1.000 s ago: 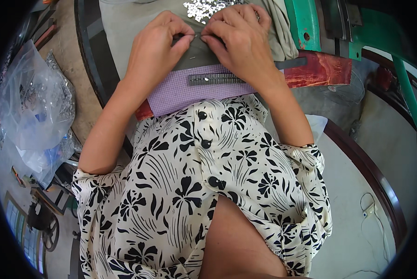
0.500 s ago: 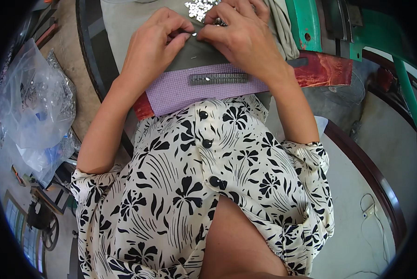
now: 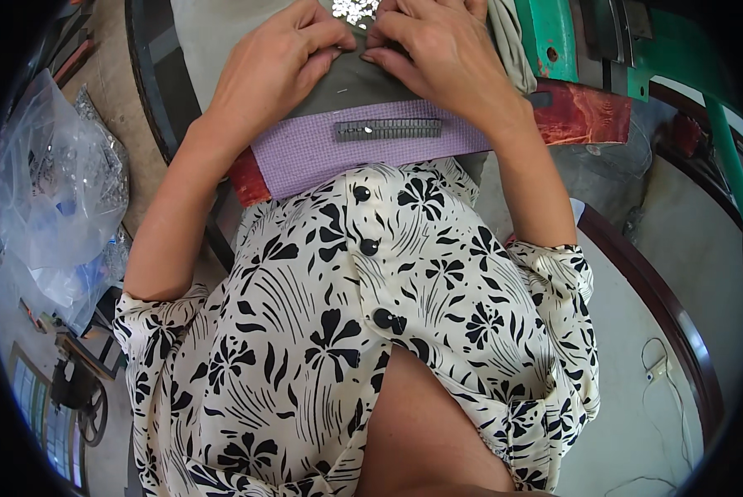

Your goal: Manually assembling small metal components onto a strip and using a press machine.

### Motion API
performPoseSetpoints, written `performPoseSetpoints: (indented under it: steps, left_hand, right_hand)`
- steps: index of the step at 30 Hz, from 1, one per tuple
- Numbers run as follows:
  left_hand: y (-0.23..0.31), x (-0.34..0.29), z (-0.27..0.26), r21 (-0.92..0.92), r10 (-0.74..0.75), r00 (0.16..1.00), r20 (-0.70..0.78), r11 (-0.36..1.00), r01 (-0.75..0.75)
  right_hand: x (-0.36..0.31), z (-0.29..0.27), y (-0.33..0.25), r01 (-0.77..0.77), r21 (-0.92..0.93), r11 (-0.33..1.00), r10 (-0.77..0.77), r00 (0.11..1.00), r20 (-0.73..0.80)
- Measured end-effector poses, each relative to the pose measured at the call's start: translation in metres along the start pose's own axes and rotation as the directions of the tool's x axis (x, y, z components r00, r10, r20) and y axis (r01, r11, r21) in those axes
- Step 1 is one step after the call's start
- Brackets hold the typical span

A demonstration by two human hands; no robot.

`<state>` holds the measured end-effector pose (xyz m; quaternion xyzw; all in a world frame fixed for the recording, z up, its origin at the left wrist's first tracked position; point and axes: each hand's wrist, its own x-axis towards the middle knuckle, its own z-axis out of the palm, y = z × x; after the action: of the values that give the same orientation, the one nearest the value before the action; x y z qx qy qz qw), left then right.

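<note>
Both hands work close together at the top of the view, over a grey-green cloth point(image 3: 326, 95). My left hand point(image 3: 276, 66) is closed, its thumb and forefinger pinched; whatever lies between the tips is too small to make out. Just across a narrow gap, my right hand point(image 3: 442, 62) has its fingers curled and its thumb near the forefinger, and its grip is partly hidden. Beyond the fingertips lies a pile of small shiny silvery pieces point(image 3: 355, 10). Nearer me, a dark grey ridged strip point(image 3: 409, 129) with small bright pieces on it rests on a purple checked cloth point(image 3: 297, 161).
Green metal machinery point(image 3: 545, 37) stands to the right, beside a red-brown patterned board point(image 3: 587, 116). On the left, clear plastic bags point(image 3: 52, 182) hang or lie beyond the dark table edge point(image 3: 152, 91). A white cable with a plug point(image 3: 658, 369) is at lower right.
Both hands have shifted slightly farther away, toward the top of the view. The small white piece seen between the fingertips is no longer at that spot. The whole view has moved a little.
</note>
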<state>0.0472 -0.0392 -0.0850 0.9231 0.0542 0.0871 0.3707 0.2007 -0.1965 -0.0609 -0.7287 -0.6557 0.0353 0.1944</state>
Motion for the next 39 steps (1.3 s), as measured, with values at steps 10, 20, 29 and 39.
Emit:
performPoseSetpoints:
  steps: [10,20,29,39]
  left_hand:
    - [-0.005,-0.001,0.000,0.031,-0.024,0.999,-0.041,0.999,0.025]
    - [0.039,-0.037,0.009,-0.090,-0.010,0.994,-0.109,0.996,0.000]
    - [0.045,-0.044,0.034,-0.016,0.005,0.996,-0.086,1.000,-0.006]
    - [0.044,-0.054,0.040,0.024,0.025,0.992,-0.122,0.999,-0.022]
  right_hand:
    - [-0.011,0.008,-0.011,0.107,-0.083,0.991,-0.129,0.931,-0.341]
    - [-0.056,0.003,-0.030,-0.179,0.168,0.970,0.213,0.953,-0.217]
    - [-0.080,0.012,-0.049,-0.203,0.089,0.975,0.216,0.961,-0.174]
    - [-0.066,0.001,-0.038,-0.245,0.079,0.966,0.256,0.939,-0.228]
